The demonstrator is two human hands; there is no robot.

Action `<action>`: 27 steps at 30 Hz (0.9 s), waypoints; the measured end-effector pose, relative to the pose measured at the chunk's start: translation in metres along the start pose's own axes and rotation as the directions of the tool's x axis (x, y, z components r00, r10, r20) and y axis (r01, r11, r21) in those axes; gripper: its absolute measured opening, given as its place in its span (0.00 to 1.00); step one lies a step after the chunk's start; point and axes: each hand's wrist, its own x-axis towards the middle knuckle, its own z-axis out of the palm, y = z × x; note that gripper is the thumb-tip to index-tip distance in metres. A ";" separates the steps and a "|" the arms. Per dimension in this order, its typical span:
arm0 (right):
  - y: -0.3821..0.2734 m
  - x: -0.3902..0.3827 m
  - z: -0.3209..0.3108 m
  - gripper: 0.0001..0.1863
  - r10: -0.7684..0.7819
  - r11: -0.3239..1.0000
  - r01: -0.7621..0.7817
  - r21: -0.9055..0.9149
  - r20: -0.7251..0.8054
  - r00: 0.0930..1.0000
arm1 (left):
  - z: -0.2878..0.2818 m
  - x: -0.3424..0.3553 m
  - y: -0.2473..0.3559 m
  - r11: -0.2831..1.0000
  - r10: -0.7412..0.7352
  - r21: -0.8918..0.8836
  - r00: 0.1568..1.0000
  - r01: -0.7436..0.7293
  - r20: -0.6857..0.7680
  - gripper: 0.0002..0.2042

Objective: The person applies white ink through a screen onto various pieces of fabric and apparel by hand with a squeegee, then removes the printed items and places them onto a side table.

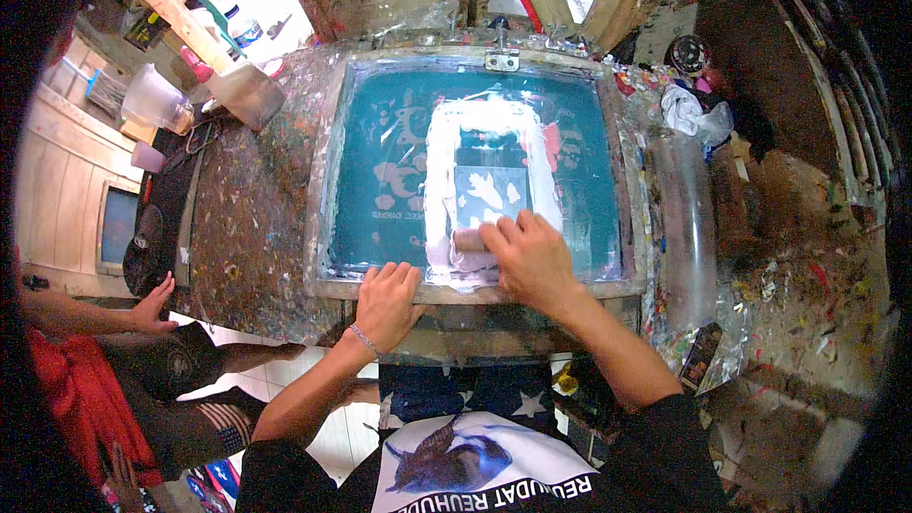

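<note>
A wood-framed printing screen (446, 295) with teal mesh (366, 247) lies flat on the bench in front of me. White ink (439, 180) forms an upright band around a rectangular stencil window (489, 188) with pale leaf-like shapes. My right hand (530, 256) is closed around a small squeegee (467, 241) with a brown handle, at the near end of that window; its blade edge is hidden. On the near rim, my left hand (388, 296) has its fingers curled over the frame. A metal hinge clamp (502, 60) sits at the far rim.
Left on the paint-stained bench (252, 209) stand cloudy plastic containers (245, 93). A clear plastic roll (686, 228) and a crumpled white bag (693, 114) lie right. Another person's hand (155, 309) is at the bench's left edge; someone sits in the far left background.
</note>
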 end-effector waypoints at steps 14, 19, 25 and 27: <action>0.093 0.108 0.029 0.12 0.001 0.997 -0.020 -0.080 -0.237 0.972 | 0.004 0.008 -0.005 0.999 0.005 -0.032 1.000 -0.005 -0.027 0.23; 0.045 0.057 0.026 0.06 -0.047 0.998 0.038 -0.057 -0.171 0.984 | 0.007 -0.001 -0.004 1.000 0.003 -0.024 1.000 -0.003 -0.031 0.23; -0.027 -0.024 0.011 0.15 -0.006 1.000 0.007 0.008 -0.103 0.995 | 0.008 -0.002 -0.003 0.999 -0.005 -0.048 0.999 0.002 -0.043 0.23; -0.031 -0.033 0.010 0.15 0.003 1.000 -0.005 -0.016 -0.116 0.993 | 0.004 0.000 -0.004 0.998 0.012 -0.056 0.997 -0.016 -0.070 0.23</action>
